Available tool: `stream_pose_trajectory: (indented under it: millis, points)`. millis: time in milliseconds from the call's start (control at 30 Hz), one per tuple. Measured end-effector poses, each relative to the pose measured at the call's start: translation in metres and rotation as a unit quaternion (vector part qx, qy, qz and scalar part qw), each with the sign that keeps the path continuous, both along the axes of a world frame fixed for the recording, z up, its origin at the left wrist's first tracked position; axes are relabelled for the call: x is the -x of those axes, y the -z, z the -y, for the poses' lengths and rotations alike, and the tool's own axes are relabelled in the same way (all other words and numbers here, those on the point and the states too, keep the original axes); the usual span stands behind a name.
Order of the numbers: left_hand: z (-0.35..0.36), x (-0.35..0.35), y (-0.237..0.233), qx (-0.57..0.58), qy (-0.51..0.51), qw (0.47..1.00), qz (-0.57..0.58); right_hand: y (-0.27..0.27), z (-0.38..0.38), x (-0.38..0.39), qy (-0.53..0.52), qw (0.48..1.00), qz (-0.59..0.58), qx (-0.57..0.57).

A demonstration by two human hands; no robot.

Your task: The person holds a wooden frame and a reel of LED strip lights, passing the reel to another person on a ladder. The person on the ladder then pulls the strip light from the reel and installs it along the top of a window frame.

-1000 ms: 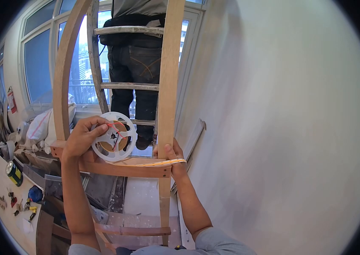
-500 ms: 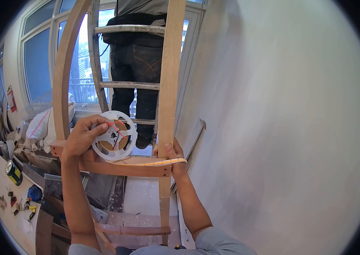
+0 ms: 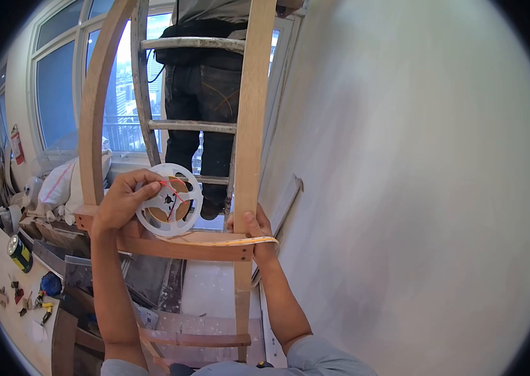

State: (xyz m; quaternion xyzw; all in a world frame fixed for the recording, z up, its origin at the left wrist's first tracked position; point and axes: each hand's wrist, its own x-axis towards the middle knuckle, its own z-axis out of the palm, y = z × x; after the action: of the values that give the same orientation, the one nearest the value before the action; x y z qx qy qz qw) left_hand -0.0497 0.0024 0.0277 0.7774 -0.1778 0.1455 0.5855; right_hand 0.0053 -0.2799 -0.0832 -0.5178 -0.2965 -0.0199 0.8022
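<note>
My left hand (image 3: 118, 203) is closed on a white plastic reel (image 3: 171, 199), its thumb and forefinger pinching red wires at the reel's face. From the reel a white LED strip with yellow dots (image 3: 236, 242) runs right along the top step (image 3: 183, 249) of a wooden ladder and over my right wrist. My right hand (image 3: 257, 227) is wrapped around the ladder's right rail (image 3: 250, 125), thumb on the near side; its other fingers are partly hidden behind the wood.
Beyond the wooden ladder, a person in dark trousers (image 3: 211, 94) stands on another ladder (image 3: 193, 126) before the windows. A pale wall (image 3: 402, 188) rises close on my right. Lower left are a can (image 3: 19, 253), scattered tools (image 3: 47, 311) and white sacks (image 3: 58, 185).
The view has shifted very slightly. Both hands keep their holds, and the reel stays in place. At the top, part of what looks like the other person's hand now shows right of the rail.
</note>
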Motion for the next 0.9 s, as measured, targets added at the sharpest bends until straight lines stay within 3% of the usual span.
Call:
stream_pose_trajectory:
  millis: [900]
  points:
    - [0.0003, -0.0004, 0.0001, -0.005, 0.002, 1.000, 0.009, 0.0000, -0.0008, 0.0009, 0.011, 1.000, -0.006, 0.003]
